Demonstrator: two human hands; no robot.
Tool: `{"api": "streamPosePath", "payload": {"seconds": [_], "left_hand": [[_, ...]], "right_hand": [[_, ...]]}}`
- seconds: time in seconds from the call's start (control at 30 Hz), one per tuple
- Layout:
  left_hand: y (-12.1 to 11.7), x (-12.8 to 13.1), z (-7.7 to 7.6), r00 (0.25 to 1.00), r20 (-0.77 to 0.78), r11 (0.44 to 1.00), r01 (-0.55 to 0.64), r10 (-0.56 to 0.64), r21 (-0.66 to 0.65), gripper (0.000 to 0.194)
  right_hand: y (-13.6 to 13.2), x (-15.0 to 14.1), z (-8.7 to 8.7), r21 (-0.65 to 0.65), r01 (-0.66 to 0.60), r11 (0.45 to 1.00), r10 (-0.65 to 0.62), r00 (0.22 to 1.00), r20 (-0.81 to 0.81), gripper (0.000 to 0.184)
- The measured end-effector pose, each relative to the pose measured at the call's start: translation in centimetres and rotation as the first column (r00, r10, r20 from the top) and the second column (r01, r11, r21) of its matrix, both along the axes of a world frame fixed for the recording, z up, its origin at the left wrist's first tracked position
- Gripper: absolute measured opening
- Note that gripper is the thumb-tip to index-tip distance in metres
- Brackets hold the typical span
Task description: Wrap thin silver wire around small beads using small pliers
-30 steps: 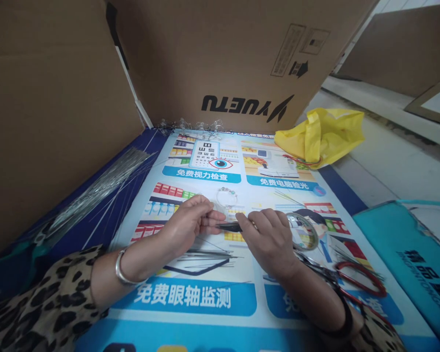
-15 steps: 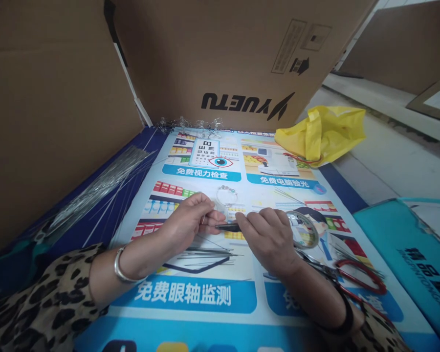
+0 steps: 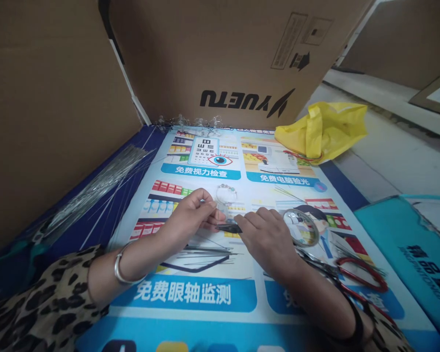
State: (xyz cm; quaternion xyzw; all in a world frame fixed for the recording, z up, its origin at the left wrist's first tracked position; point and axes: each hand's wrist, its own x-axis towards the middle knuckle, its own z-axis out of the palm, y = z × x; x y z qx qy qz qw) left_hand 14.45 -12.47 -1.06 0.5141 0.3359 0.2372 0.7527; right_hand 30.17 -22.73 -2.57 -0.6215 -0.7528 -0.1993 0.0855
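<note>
My left hand [image 3: 190,215] is closed in a pinch at the centre, on a thin wire piece [image 3: 226,186] bent into a loop with small beads along its top. My right hand [image 3: 269,242] wraps round a pair of pliers [image 3: 230,228]; only their dark, tapered jaws show. The jaw tips reach the fingers of my left hand, and whether they grip the wire cannot be made out. Below both hands lie loose straight wires [image 3: 209,253] on the printed sheet [image 3: 220,332].
A round clear-sided roll [image 3: 317,234] and red-handled scissors [image 3: 366,274] lie at right. Left: a wire bundle [image 3: 95,190] and a green-handled tool [image 3: 34,249]. Behind are wire pieces [image 3: 190,124], a yellow bag [image 3: 330,132] and cardboard walls [image 3: 242,49]. A turquoise bag [image 3: 392,234] sits far right.
The hands keep nearly the same place and hold. The fingers of my left hand and the pliers have shifted very slightly; the view has tilted a little.
</note>
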Motion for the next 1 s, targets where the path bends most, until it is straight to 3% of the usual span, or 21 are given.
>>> {"api": "streamPosePath", "payload": {"seconds": [0.37, 0.57, 0.67, 0.8, 0.87, 0.93, 1.0], "left_hand": [[-0.1, -0.4, 0.0, 0.998, -0.015, 0.985, 0.069, -0.068, 0.159, 0.016], [-0.3, -0.6, 0.2, 0.987, -0.062, 0.923, 0.161, -0.149, 0.349, 0.013], [-0.5, -1.0, 0.3, 0.974, -0.179, 0.795, 0.217, -0.138, 0.567, 0.011], [-0.6, -1.6, 0.2, 0.939, -0.312, 0.474, 0.343, -0.144, 0.811, 0.016], [-0.6, -1.8, 0.2, 0.928, -0.330, 0.371, 0.371, -0.172, 0.851, 0.018], [-0.6, -1.8, 0.1, 0.927, -0.330, 0.336, 0.373, -0.180, 0.865, 0.018], [-0.5, -1.7, 0.2, 0.934, -0.318, 0.390, 0.358, -0.166, 0.849, 0.016]], "right_hand": [[-0.3, -0.2, 0.6, -0.253, 0.063, 0.965, -0.107, 0.981, -0.161, 0.011], [-0.3, -0.1, 0.9, -0.375, 0.063, 0.925, -0.153, 0.965, -0.215, 0.017], [-0.3, 0.0, 1.3, -0.449, 0.052, 0.892, -0.179, 0.953, -0.246, 0.020], [-0.3, 0.2, 1.8, -0.528, 0.013, 0.849, -0.189, 0.941, -0.281, 0.024], [-0.3, 0.2, 1.8, -0.544, -0.021, 0.839, -0.179, 0.933, -0.312, 0.024], [-0.3, 0.2, 1.7, -0.529, -0.044, 0.848, -0.163, 0.927, -0.338, 0.024], [-0.2, 0.3, 1.2, -0.482, -0.042, 0.875, -0.142, 0.930, -0.339, 0.023]]}}
